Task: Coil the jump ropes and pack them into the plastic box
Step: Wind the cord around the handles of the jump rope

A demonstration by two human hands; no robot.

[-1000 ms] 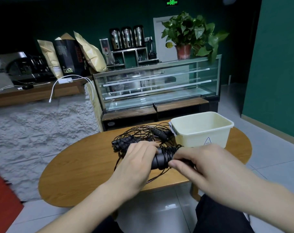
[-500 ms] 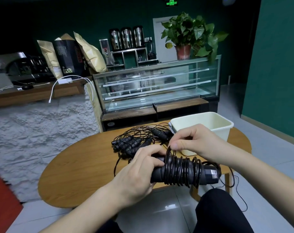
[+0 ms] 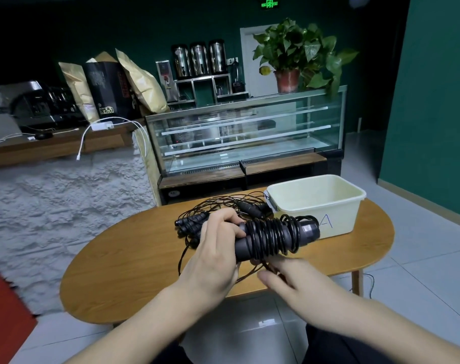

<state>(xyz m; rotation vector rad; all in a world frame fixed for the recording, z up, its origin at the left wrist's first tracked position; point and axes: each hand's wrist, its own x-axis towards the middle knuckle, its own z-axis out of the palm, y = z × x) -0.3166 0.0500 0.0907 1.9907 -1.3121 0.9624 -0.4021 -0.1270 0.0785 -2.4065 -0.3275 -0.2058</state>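
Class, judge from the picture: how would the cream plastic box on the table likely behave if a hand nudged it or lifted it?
The plastic box looks thin-walled and no rope shows inside, so it probably lifts easily and slides on the smooth wooden table. Its broad base makes tipping unlikely. Its walls may flex slightly when squeezed.

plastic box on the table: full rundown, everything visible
The plastic box is a cream, rectangular, open-topped tub with a rolled rim and slightly tapered walls, looking like smooth plastic. It stands upright at the far right of the wooden table. What shows of its inside is empty. A blue hand-drawn "A" marks its near wall, partly hidden by the wrapped jump rope handles. A small clip or handle shows at its left end. Neither hand touches it.
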